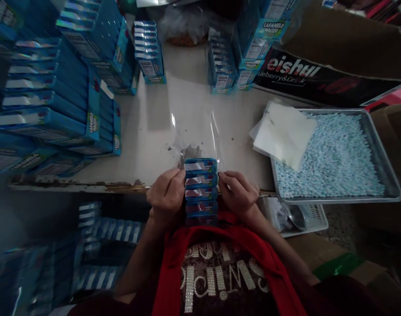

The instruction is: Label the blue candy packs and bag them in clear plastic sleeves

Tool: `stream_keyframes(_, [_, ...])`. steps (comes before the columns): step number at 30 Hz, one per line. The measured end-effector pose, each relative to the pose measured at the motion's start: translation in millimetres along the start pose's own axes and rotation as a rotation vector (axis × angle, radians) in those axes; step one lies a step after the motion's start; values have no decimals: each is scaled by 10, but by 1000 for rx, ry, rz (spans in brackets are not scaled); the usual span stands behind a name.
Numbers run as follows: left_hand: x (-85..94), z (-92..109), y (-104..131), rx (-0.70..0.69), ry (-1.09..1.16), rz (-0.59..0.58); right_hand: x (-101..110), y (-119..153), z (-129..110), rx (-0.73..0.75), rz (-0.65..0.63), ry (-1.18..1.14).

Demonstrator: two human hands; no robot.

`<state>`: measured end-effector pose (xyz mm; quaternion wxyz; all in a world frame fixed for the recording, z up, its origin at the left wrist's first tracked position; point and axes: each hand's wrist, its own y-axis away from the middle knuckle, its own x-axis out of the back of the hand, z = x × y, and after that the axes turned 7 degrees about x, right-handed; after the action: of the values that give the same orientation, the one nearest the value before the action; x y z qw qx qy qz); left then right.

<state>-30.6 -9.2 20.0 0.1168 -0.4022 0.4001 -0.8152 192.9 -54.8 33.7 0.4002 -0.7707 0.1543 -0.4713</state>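
Evenly, the left hand (166,192) and right hand (239,192), fingers apparently pinching the clear film (214,127), should tension it, keeping the blue packs (201,180) aligned.

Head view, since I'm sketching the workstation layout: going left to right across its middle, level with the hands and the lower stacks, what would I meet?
Large stack of blue packs → left hand → short column of blue packs → right hand → metal tray of pale blue pieces.
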Motion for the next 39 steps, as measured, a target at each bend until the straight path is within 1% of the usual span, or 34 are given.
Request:
stream_keyframes(2, [42, -64, 116, -70, 39, 1, 19, 131, 5, 63, -28, 4])
stream_keyframes(4, [47, -118, 236, -95, 77, 3, 15, 238, 19, 99, -77, -29])
stream_keyframes(5, [36, -144, 291, -85, 107, 16, 7, 274, 30, 108, -81, -59])
stream_keyframes(6, [19, -173, 340, -37, 154, 17, -2, 298, 46, 99, -74, -98])
stream_keyframes(7, [-4, -207, 377, 55, 227, -16, -12, 308, 69, 74, -66, -153])
stream_keyframes(8, [-30, -248, 398, 188, 329, -88, -21, 306, 99, 27, -72, -225])
stream_keyframes(9, [-60, -297, 401, 349, 454, -165, -31, 295, 139, -48, -95, -315])
stream_keyframes(10, [-97, -350, 384, 525, 586, -221, -48, 277, 186, -154, -125, -421])
stream_keyframes(11, [-142, -404, 350, 704, 707, -236, -76, 258, 240, -296, -148, -532])
stream_keyframes(12, [-197, -452, 300, 878, 803, -214, -123, 238, 294, -466, -154, -636])
stream_keyframes(13, [-261, -489, 240, 1034, 866, -172, -192, 220, 346, -651, -134, -725])
stream_keyframes(14, [-331, -509, 178, 1167, 902, -165, -282, 206, 388, -830, -102, -796])
stream_keyframes(15, [-401, -510, 120, 1264, 929, -218, -388, 196, 418, -975, -75, -855])
stream_keyframes(16, [-466, -491, 72, 1322, 952, -310, -501, 191, 434, -1070, -72, -906])
stream_keyframes(17, [-518, -455, 39, 1350, 965, -389, -611, 193, 436, -1112, -93, -952])
stream_keyframes(18, [-554, -406, 24, 1363, 955, -418, -705, 201, 426, -1117, -115, -984])
stream_keyframes(19, [-570, -349, 27, 1376, 918, -395, -777, 215, 409, -1112, -120, -990])
stream_keyframes(20, [-570, -288, 47, 1391, 857, -329, -819, 234, 386, -1112, -97, -965])
stream_keyframes(22, [-532, -167, 123, 1395, 758, -160, -815, 284, 334, -1130, -17, -888])
stream_keyframes(23, [-506, -112, 171, 1377, 762, -116, -777, 310, 307, -1138, 6, -872])
stream_keyframes(24, [-480, -62, 221, 1352, 796, -107, -725, 336, 278, -1135, 4, -880])
stream_keyframes(25, [-459, -17, 269, 1324, 841, -124, -668, 359, 247, -1120, -20, -905])
stream_keyframes(27, [-430, 47, 354, 1279, 896, -185, -570, 398, 178, -1072, -83, -949])
stream_keyframes(29, [-415, 70, 417, 1226, 869, -209, -517, 426, 111, -1039, -83, -937])
stream_keyframes(31, [-406, 48, 448, 1142, 773, -179, -507, 441, 70, -1014, -58, -907])
stream_keyframes(33, [-401, -12, 435, 1031, 655, -135, -513, 436, 77, -972, -65, -872])
stream_keyframes(35, [-401, -97, 374, 884, 532, -113, -511, 403, 133, -902, -99, -813])
stream_keyframes(39, [-402, -251, 204, 472, 309, -157, -495, 286, 295, -717, -186, -675])
